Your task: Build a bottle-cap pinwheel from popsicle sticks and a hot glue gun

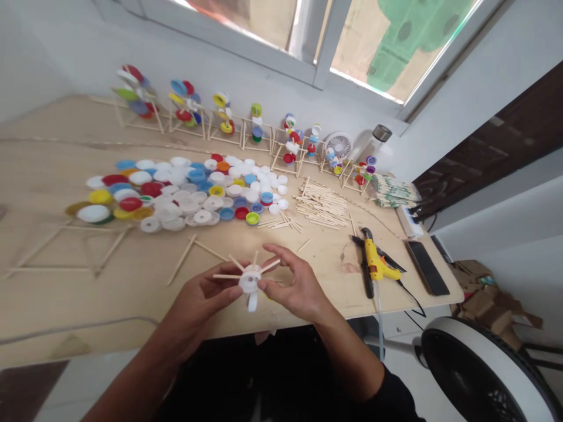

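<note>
Near the table's front edge, both hands hold a small wheel (250, 281) made of a white bottle cap with several thin wooden sticks spreading out from it. A white cap hangs at its lower side. My left hand (206, 296) pinches the hub from the left, thumb on the cap's rim. From the other side my right hand (297, 284) grips the wheel, its thumb by the hub and its forefinger raised over a stick. Just beyond the hands, two joined sticks (190, 249) form an angle on the table.
Many coloured bottle caps (189, 190) cover the middle of the table (145, 299). Right of them lies a pile of sticks (323, 202). A yellow glue gun (377, 261) and a black phone (427, 268) are at the right. Several cap-wheel models (187, 102) line the wall. A large fan (484, 369) stands lower right.
</note>
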Available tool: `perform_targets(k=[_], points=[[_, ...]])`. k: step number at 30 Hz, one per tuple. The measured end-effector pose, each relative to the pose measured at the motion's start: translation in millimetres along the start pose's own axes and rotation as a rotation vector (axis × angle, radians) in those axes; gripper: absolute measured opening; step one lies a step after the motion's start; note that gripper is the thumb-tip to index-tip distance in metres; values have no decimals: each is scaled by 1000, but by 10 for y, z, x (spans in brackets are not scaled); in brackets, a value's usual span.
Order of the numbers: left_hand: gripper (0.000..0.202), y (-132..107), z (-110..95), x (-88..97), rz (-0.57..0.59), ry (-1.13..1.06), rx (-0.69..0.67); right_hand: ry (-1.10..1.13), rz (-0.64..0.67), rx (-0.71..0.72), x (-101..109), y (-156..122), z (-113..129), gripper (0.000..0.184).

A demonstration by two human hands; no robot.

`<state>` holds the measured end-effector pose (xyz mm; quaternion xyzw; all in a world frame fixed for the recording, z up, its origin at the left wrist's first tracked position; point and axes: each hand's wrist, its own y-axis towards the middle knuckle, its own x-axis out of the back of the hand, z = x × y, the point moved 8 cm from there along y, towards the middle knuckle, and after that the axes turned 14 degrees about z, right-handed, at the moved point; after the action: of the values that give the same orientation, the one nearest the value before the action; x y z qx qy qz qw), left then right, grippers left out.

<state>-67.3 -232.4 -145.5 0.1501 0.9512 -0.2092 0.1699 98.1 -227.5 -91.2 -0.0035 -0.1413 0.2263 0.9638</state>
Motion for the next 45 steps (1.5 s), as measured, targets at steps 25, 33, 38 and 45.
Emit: perform_targets(k=[25, 33, 38, 45], points=[[43, 26, 70, 147, -172, -293, -75, -1049, -7, -206, 145, 1089, 180, 31], [39, 44, 50, 156, -135, -279, -102, -1330, 78, -138, -48, 1318, 128, 28], [38, 62, 80, 186, -132, -290, -116, -1356, 86, -94, -111, 1334, 99, 30], [38, 48, 102, 211, -148, -292, -111, -1334, 60, -69, -49, 1254, 190, 27]])
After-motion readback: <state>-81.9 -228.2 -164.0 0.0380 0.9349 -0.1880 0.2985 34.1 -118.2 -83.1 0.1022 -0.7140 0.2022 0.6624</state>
